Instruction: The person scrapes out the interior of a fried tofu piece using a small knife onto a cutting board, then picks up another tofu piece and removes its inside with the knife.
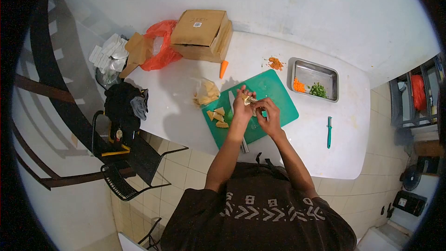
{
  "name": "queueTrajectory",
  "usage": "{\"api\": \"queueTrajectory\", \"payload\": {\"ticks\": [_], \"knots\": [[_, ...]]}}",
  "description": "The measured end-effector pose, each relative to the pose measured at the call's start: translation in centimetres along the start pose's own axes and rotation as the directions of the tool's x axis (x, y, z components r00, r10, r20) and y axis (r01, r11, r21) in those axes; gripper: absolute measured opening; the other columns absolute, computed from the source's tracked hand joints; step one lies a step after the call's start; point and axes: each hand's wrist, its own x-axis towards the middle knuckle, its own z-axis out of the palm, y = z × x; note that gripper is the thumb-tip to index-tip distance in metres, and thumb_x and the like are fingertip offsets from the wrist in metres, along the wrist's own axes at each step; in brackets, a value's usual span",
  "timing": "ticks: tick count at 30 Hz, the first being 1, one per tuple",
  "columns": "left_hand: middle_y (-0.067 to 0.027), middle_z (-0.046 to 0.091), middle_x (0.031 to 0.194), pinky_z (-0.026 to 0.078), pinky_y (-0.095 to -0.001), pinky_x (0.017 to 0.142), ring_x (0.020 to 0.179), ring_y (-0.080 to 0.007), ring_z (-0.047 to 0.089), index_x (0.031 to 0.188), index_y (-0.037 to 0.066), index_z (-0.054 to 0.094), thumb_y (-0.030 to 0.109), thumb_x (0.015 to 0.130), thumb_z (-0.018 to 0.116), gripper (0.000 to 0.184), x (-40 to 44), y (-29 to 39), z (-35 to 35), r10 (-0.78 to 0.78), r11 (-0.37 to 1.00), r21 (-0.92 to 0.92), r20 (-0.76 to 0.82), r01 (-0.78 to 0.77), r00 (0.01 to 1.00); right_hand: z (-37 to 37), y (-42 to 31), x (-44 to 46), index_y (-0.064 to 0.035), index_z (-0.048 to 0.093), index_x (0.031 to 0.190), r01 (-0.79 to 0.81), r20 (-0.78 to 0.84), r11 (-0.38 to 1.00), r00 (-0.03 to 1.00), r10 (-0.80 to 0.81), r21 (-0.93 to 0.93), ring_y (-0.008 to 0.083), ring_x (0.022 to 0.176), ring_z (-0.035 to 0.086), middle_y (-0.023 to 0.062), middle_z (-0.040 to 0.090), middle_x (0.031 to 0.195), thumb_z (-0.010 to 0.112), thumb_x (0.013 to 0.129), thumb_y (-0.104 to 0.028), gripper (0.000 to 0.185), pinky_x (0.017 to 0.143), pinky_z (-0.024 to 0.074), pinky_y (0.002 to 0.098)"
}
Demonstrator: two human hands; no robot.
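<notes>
My left hand (241, 104) is turned palm up over the green cutting board (274, 88), its fingers curled around a small pale yellowish piece of food (247, 100) whose kind I cannot make out. Close beside it, my right hand (268, 114) pinches at the same piece, fingertips together. Under my left hand and forearm lies a knife (231, 97), partly hidden, with its handle toward me. Several tan, wedge-shaped food pieces (218, 116) rest on the board's left part. Just beyond them, a clear plastic bag (206, 93) holds more such pieces.
A metal tray (315, 67) with chopped carrot (298, 85) and chopped greens (318, 89) stands right of the board. Nearby are a green-handled peeler (329, 132), orange peelings (276, 63) and a carrot piece (224, 69). Cardboard boxes (200, 32) and a red bag (160, 46) sit at the back.
</notes>
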Motion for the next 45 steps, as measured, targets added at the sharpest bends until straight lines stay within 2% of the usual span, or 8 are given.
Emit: {"api": "queueTrajectory", "payload": {"ticks": [11,15,24,26,33,35,42,45], "knots": [[-0.0059,0.055,0.083,0.054,-0.0444,0.095,0.082,-0.0234,0.060,0.112,0.002,0.054,0.012,0.105,0.043,0.016,-1.1,1.7,1.3,-0.209,0.975,0.090,0.051,0.204,0.976,0.0,0.7,0.1,0.0009,0.065,0.094,0.050,-0.026,0.999,0.998,-0.050,0.012,0.0219,0.082,0.068,0.0138,0.065,0.096,0.063,0.081,0.016,0.020,0.065,0.0565,0.0285],[-0.0074,0.055,0.086,0.054,-0.0448,0.097,0.086,-0.0233,0.060,0.113,0.002,0.054,0.013,0.106,0.042,0.018,-0.9,1.8,0.7,-0.159,0.987,0.044,0.057,0.156,0.986,-0.3,0.3,0.1,-0.0033,0.065,0.093,-0.087,-0.052,0.987,0.994,0.095,0.133,0.0310,0.086,0.066,0.0142,0.064,0.093,0.067,0.076,0.011,0.022,0.073,0.0525,0.0383],[-0.0088,0.056,0.092,0.052,-0.0448,0.101,0.089,-0.0232,0.059,0.116,0.002,0.053,0.021,0.109,0.040,0.024,-1.2,1.4,0.5,-0.161,0.987,0.029,0.095,0.159,0.982,-0.6,-0.5,0.5,-0.0036,0.065,0.094,0.064,-0.019,0.996,0.998,-0.065,-0.058,0.0313,0.080,0.065,0.0144,0.063,0.092,0.065,0.076,0.011,0.023,0.070,0.0525,0.0367],[-0.0087,0.057,0.091,0.052,-0.0446,0.102,0.089,-0.0229,0.059,0.115,0.001,0.054,0.020,0.110,0.039,0.025,-1.3,1.5,0.5,-0.155,0.988,0.033,0.109,0.153,0.982,-0.5,-0.2,0.3,-0.0034,0.065,0.092,-0.047,-0.027,0.989,0.998,0.052,0.142,0.0311,0.081,0.065,0.0141,0.062,0.090,0.065,0.076,0.011,0.022,0.071,0.0521,0.0367],[-0.0057,0.056,0.084,0.052,-0.0438,0.102,0.087,-0.0217,0.059,0.115,0.001,0.055,0.023,0.110,0.039,0.028,-1.9,1.3,1.2,-0.170,0.985,0.039,0.105,0.167,0.980,-0.6,-0.1,0.6,-0.0019,0.065,0.091,-0.034,-0.053,0.999,0.998,0.035,0.025,0.0282,0.080,0.067,0.0137,0.064,0.090,0.064,0.079,0.011,0.018,0.070,0.0531,0.0351],[-0.0048,0.056,0.084,0.052,-0.0432,0.101,0.087,-0.0216,0.060,0.115,0.001,0.055,0.024,0.110,0.039,0.029,-2.0,1.5,1.3,-0.195,0.980,0.065,0.132,0.188,0.972,-0.4,0.3,0.5,-0.0015,0.065,0.092,-0.102,-0.072,0.982,0.991,0.115,0.157,0.0276,0.080,0.067,0.0138,0.065,0.091,0.065,0.080,0.010,0.016,0.071,0.0538,0.0339],[-0.0045,0.057,0.084,0.052,-0.0411,0.100,0.088,-0.0210,0.061,0.115,0.000,0.055,0.023,0.110,0.039,0.029,-2.1,1.9,0.9,-0.211,0.977,0.039,0.170,0.208,0.962,-1.3,0.4,0.7,-0.0005,0.064,0.092,-0.145,-0.038,0.972,0.987,0.155,0.182,0.0273,0.081,0.067,0.0141,0.065,0.091,0.065,0.080,0.011,0.017,0.071,0.0536,0.0326],[-0.0048,0.058,0.084,0.052,-0.0414,0.099,0.089,-0.0213,0.061,0.115,0.000,0.055,0.023,0.110,0.039,0.028,-2.0,1.9,0.9,-0.286,0.958,0.072,0.206,0.277,0.936,-1.5,0.3,0.8,0.0011,0.065,0.094,-0.024,0.033,0.999,0.999,0.022,0.049,0.0213,0.091,0.069,0.0129,0.066,0.099,0.059,0.082,0.016,0.019,0.073,0.0574,0.0298]]}}
